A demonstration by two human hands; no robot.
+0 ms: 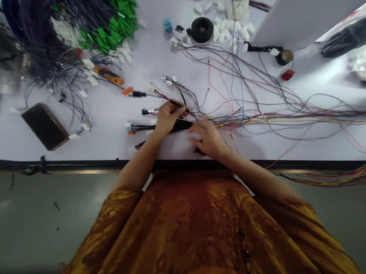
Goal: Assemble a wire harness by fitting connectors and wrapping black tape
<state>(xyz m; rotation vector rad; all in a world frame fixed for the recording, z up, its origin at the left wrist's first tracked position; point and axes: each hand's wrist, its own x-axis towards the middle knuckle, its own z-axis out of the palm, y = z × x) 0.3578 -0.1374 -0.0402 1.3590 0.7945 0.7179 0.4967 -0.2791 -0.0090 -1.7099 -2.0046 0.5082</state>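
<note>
A wiring harness (228,123) of many thin coloured wires runs along the table, partly wrapped in black near my hands. My left hand (167,116) is closed, pinching a thin black-covered wire branch (177,105) between thumb and fingertips. Just right of it, my right hand (210,138) is over the harness, slightly blurred, with thumb and fingers apart. A small black object (199,151) shows under its thumb side; its kind is hidden. Left of my hands, branches end in a black connector (144,111) and an orange connector (131,132).
A phone (45,126) lies at the left, near an orange-and-black cutter (109,75). Behind are a heap of green connectors (114,29), a black tape roll (201,29) and white connectors (222,29). A grey panel (299,14) stands back right. The table's black edge (88,163) runs before me.
</note>
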